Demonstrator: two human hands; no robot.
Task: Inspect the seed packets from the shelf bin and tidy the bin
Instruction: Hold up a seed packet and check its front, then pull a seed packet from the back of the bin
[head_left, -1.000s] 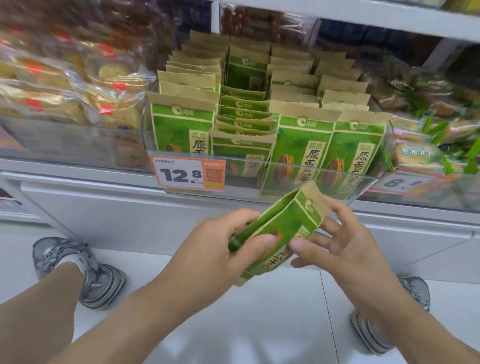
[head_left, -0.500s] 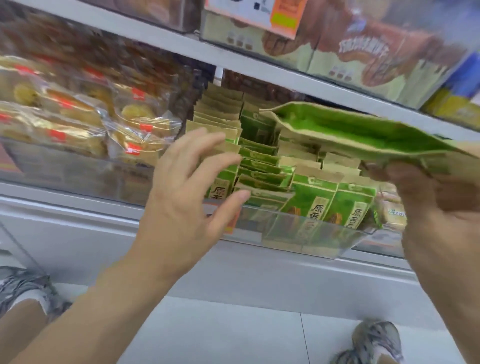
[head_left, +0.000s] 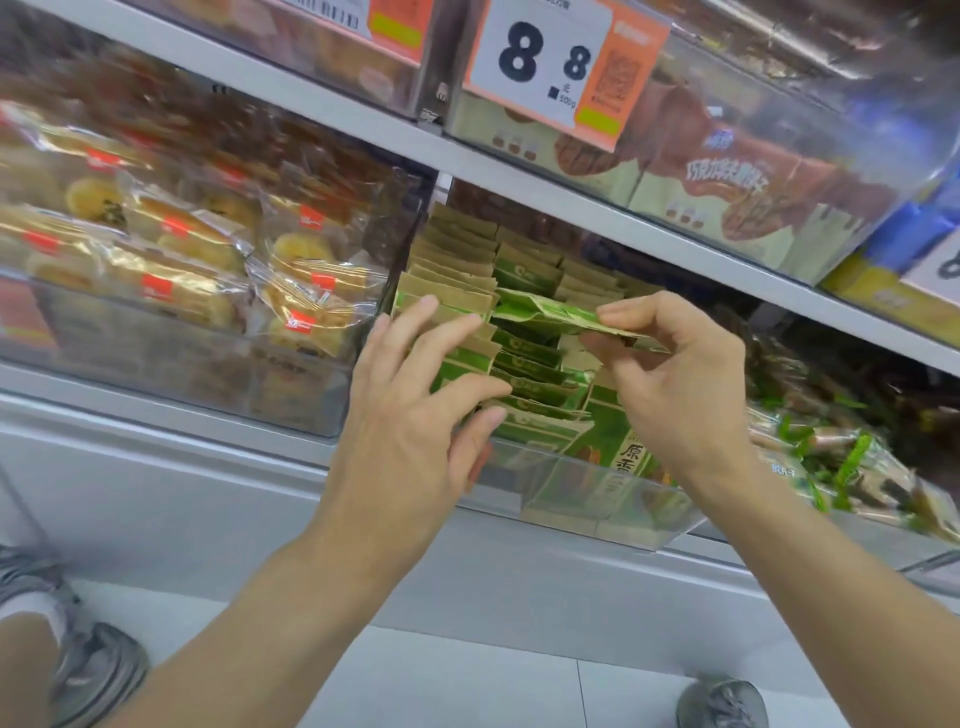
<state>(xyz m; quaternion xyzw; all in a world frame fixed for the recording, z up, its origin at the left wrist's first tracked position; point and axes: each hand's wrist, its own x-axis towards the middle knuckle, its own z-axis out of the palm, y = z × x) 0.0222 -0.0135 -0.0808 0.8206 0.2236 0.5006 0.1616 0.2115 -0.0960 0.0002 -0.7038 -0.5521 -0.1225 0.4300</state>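
Observation:
A clear plastic shelf bin (head_left: 597, 506) holds several rows of green and tan seed packets (head_left: 524, 358) standing on end. My right hand (head_left: 680, 384) pinches one green packet (head_left: 545, 312) by its edge and holds it flat over the middle row. My left hand (head_left: 410, 415) has its fingers spread and straight, pressing against the tops of the left row of packets. The front packets in the bin are partly hidden behind both hands.
A clear bin of wrapped yellow cakes (head_left: 197, 260) stands left of the seed bin. Green-wrapped snacks (head_left: 831, 457) lie to the right. The shelf above (head_left: 519, 171) carries boxed biscuits and a price tag (head_left: 561, 67). My shoes (head_left: 93, 670) stand on the white floor below.
My right hand has brought the green packet from in front of the upper shelf down over the bin's middle row. My left hand has reached forward and now touches the left row.

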